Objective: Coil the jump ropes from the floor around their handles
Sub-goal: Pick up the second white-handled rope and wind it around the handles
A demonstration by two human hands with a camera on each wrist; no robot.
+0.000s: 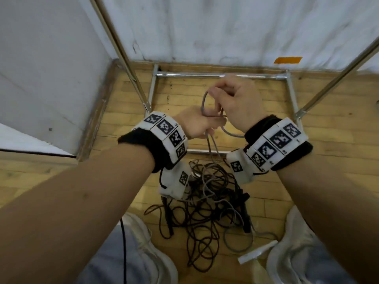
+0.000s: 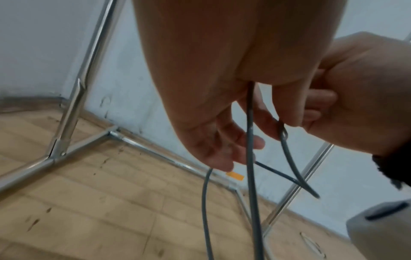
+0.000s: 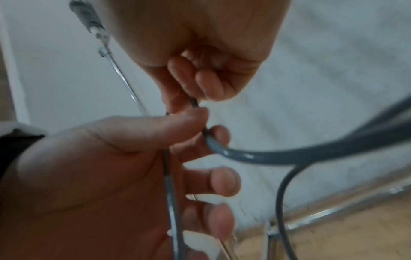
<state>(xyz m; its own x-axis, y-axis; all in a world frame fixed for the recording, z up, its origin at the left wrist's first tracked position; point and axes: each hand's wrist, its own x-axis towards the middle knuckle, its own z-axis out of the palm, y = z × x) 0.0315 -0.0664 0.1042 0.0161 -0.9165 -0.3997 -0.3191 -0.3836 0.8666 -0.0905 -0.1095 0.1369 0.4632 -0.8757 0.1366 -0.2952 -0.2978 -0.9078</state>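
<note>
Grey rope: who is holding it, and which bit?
Both hands hold the grey rope along its cord: the left hand grips it, the right hand pinches a loop. No handle is held.

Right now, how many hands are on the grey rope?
2. The left hand grips the grey rope lower down, where its strands drop to the tangle on the floor. The right hand pinches the loop just above.

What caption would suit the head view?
Both hands, left and right, hold a loop of grey rope above a tangle of ropes on the wooden floor.
</note>
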